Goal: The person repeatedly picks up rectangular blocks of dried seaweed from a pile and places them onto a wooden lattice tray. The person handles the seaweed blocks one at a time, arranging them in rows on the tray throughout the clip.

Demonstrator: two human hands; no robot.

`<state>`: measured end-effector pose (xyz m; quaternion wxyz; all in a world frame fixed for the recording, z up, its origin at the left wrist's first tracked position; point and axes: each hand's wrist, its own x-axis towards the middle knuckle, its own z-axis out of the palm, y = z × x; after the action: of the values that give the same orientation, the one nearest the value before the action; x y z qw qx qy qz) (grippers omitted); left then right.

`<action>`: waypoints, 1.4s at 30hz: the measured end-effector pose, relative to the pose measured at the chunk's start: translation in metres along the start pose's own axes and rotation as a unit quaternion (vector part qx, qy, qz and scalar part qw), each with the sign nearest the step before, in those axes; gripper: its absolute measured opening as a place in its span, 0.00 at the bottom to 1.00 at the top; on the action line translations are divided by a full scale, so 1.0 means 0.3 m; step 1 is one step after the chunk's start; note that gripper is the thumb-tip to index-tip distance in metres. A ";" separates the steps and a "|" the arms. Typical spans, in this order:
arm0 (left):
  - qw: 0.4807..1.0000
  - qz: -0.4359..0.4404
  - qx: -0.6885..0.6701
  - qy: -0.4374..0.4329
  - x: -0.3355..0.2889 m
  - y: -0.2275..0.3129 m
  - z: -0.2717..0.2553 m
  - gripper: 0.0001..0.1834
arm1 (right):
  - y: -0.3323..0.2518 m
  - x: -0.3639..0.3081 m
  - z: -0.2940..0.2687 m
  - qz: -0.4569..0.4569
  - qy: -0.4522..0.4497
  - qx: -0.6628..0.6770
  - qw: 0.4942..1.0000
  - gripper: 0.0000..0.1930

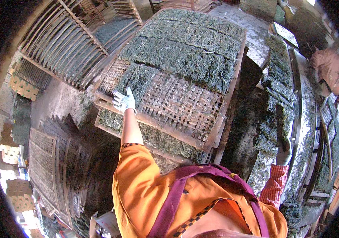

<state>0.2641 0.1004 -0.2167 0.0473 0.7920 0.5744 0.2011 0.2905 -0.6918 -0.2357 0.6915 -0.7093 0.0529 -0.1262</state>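
A woven slatted tray [185, 104] in a wooden frame lies in front of me. Matted grey-green strands, like dried noodles or seaweed, lie across its far part in wide slabs [181, 53]. One narrower slab [137, 81] covers the near left of the weave. My left hand [124, 102], in a white glove, is at the near end of that slab, fingers spread, by the tray's front rail. Off to the right, my right hand [284, 152], in a greyish glove below a red checked sleeve, reaches beside more matted strands [272, 127] on a long bench. Its fingers are too dark to make out.
Another loaded tray [165, 139] sits under the front one. Slatted wooden racks [64, 43] stand at far left, and stacked mesh panels [48, 158] lean at near left. A person [330, 67] works beyond the bench at right, near another strand-covered surface [332, 131].
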 end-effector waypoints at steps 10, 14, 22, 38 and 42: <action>0.697 -0.165 -0.697 0.030 -0.043 0.121 -0.138 0.38 | 0.009 -0.099 0.028 -0.081 -0.032 -0.003 0.996 0.25; 0.516 -0.206 -0.831 -0.031 -0.009 0.123 -0.165 0.35 | 0.010 -0.101 0.079 -0.001 0.018 0.008 1.000 0.24; 0.635 -0.245 -0.731 -0.053 0.076 0.050 -0.041 0.54 | -0.014 -0.099 0.104 -0.036 -0.011 0.176 0.984 0.23; 0.938 -0.119 -0.325 0.021 0.130 0.058 0.078 0.44 | -0.095 -0.218 -0.062 -0.082 0.123 -0.051 0.988 0.22; 0.933 -0.071 -0.337 0.104 0.167 0.040 0.107 0.37 | -0.115 -0.245 -0.082 -0.091 0.152 -0.048 0.983 0.22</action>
<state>0.2998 0.1480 -0.2290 0.2660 0.6613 0.5292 0.4603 0.2100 -0.6959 -0.2088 0.6260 -0.7162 0.0989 -0.2923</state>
